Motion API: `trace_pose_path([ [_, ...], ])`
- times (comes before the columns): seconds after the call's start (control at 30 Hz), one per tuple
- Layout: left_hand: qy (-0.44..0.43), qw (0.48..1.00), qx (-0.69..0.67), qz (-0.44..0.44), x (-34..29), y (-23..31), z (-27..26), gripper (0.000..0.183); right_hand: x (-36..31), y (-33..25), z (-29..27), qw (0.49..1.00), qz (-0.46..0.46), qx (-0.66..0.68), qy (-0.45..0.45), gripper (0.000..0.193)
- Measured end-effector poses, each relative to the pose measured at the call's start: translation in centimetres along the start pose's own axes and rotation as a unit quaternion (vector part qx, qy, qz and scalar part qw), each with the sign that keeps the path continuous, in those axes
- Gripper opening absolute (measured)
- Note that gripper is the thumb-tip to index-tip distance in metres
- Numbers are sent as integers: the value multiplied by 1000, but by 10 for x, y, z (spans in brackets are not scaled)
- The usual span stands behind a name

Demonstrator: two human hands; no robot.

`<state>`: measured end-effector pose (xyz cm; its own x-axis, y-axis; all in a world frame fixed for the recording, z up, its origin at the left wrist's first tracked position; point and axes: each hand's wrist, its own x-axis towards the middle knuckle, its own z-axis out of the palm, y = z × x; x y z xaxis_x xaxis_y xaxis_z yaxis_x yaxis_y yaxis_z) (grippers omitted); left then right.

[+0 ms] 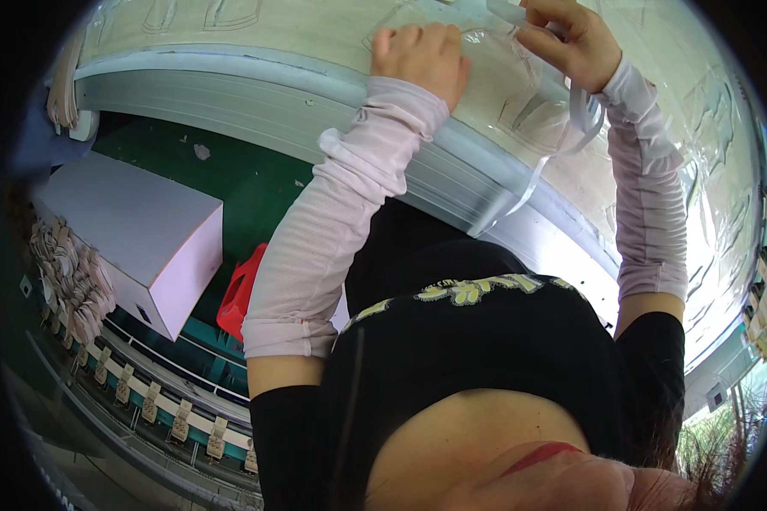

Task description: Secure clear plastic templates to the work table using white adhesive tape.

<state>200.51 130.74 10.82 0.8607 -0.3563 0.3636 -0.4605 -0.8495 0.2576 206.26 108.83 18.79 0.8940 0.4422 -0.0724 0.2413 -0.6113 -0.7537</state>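
My right hand (573,43) is closed in a pinch on a narrow white strip, like ribbon or tape, above the far part of the table. One short end pokes out to the left of its fingers. The long tail of the white strip (533,186) loops below the wrist and trails down over the table's near edge. My left hand (419,61) rests palm down on clear plastic sheeting (486,53), its fingers laid on the surface and nothing visible in them. Creased clear plastic also lies under and to the right of my right hand.
The pale worktable (315,72) curves across the top, with outlined shapes under its plastic cover. At left are a white box (132,217), a red plastic stool (240,294), hanging bundles of beige strips (72,281) and a rail with several tags (149,402). The floor is green.
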Motion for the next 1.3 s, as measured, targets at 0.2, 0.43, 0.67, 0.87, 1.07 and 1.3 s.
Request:
trace_pose_path([
  [0.2, 45, 999, -16, -3, 3, -8, 12, 6, -21, -2, -30, 975, 139, 172, -11, 21],
  [0.43, -6, 999, -19, -39, 12, -20, 17, 10, -88, -30, -72, 972, 15, 227, -52, 23],
  [0.67, 50, 997, -12, 49, 37, -50, 10, 17, -177, -63, -56, 938, -1, 332, 101, 23],
  [0.87, -25, 981, 0, 193, 29, -60, 12, 36, -203, -75, -20, 903, 109, 393, 137, 26],
  [1.07, -59, 973, -50, 219, 52, -88, 18, 40, -207, -91, 11, 905, 123, 378, 151, 25],
  [1.3, -14, 959, -175, 225, 81, -59, -35, 36, -182, -105, 60, 880, 221, 332, 258, 21],
])
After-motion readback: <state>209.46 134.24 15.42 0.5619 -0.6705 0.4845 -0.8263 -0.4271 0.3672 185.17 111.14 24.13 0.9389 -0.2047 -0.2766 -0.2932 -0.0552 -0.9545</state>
